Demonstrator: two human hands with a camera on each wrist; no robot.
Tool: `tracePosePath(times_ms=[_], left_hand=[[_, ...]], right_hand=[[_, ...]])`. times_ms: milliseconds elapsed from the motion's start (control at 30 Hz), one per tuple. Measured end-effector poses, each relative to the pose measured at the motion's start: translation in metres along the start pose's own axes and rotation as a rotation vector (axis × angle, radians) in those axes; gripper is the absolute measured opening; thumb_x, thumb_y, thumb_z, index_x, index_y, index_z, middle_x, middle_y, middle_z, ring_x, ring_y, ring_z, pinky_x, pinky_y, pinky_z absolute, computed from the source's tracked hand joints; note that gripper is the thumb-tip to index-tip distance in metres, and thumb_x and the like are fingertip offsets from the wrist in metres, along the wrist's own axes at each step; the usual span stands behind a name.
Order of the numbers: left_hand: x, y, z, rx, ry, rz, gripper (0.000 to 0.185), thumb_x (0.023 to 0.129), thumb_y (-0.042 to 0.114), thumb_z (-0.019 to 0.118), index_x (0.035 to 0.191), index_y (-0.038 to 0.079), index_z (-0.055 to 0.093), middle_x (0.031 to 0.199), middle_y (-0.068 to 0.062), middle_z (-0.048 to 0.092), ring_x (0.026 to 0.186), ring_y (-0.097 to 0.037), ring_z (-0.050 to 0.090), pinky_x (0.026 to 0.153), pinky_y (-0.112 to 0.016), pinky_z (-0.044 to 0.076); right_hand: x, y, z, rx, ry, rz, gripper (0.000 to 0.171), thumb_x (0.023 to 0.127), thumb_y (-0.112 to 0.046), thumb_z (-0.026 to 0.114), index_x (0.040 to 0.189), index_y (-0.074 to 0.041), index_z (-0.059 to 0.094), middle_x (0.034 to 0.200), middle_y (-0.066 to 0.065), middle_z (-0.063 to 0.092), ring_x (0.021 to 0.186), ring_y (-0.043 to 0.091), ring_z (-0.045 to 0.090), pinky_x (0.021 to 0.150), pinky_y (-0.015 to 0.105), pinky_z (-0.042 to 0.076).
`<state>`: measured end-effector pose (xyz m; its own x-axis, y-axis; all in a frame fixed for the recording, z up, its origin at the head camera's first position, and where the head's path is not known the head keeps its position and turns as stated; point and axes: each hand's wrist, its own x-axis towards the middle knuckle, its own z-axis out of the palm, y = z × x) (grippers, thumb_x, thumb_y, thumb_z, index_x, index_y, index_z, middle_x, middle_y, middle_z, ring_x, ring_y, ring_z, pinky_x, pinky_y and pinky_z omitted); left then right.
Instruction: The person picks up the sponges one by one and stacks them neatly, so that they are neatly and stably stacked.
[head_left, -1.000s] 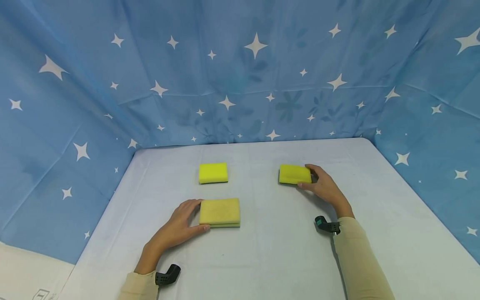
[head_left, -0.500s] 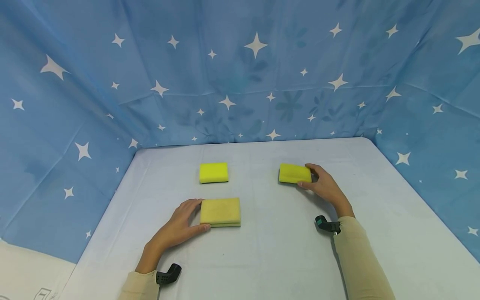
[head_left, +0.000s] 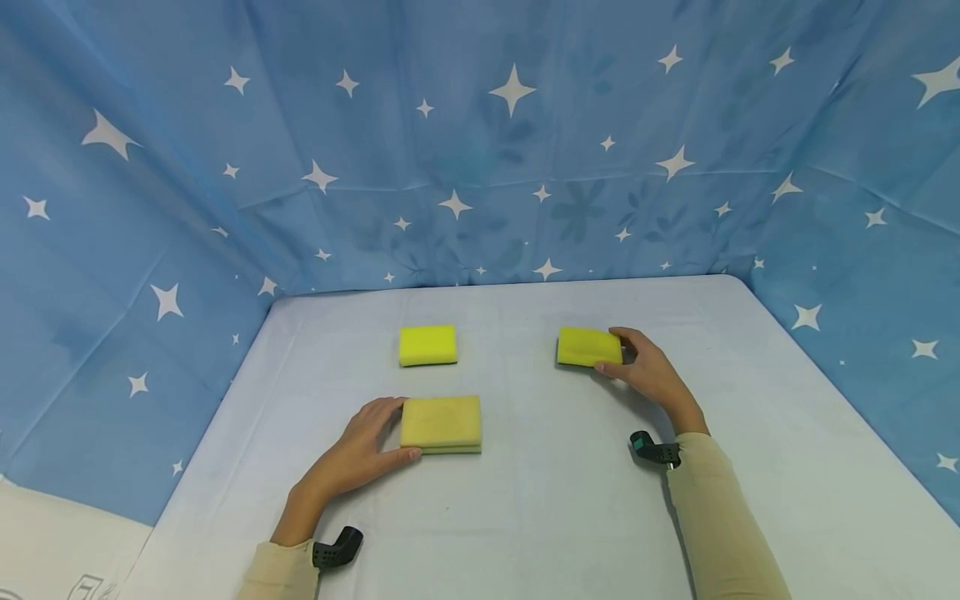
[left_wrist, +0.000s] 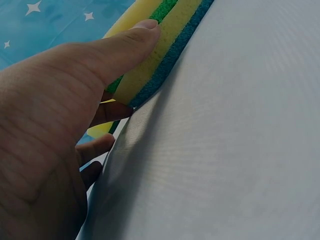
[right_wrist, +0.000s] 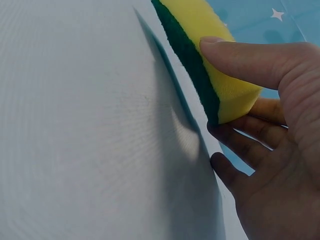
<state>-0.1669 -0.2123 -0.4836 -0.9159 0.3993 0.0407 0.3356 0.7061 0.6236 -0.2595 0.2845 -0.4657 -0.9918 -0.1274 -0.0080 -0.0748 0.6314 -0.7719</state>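
Two scouring sponges [head_left: 440, 422] lie stacked, one on the other, at the middle-left of the white table. My left hand [head_left: 360, 450] grips the left end of this stack, thumb on the near side and fingers at the far side. In the left wrist view, the thumb lies across the layers of the sponge stack [left_wrist: 165, 47], yellow over green over yellow over blue-green. Farther back on the right, my right hand [head_left: 651, 373] pinches the right end of a single yellow sponge [head_left: 588, 347]. The right wrist view shows the dark green underside layer of that sponge [right_wrist: 187, 55].
Another yellow sponge [head_left: 427, 345] lies behind the stack, apart from both hands. The white-covered table [head_left: 540, 500] ends at a blue curtain [head_left: 480, 167] with white stars, which also hangs along the sides. A black wrist device [head_left: 337, 550] sits beside the left sleeve.
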Motion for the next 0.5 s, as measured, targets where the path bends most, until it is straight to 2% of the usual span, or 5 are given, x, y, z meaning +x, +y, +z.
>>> tracePosePath(times_ms=[500], left_hand=[[0.0001, 0.0008, -0.0003, 0.004, -0.001, -0.005, 0.087, 0.095, 0.052, 0.079, 0.16, 0.004, 0.044, 0.161, -0.023, 0.043, 0.153, -0.046, 0.033, 0.12, -0.069, 0.028]], right_hand=[[0.0007, -0.0041, 0.0002, 0.017, -0.003, 0.0, 0.087, 0.097, -0.032, 0.081, 0.163, 0.003, 0.035, 0.161, 0.029, 0.04, 0.142, 0.049, 0.046, 0.116, 0.064, 0.038]])
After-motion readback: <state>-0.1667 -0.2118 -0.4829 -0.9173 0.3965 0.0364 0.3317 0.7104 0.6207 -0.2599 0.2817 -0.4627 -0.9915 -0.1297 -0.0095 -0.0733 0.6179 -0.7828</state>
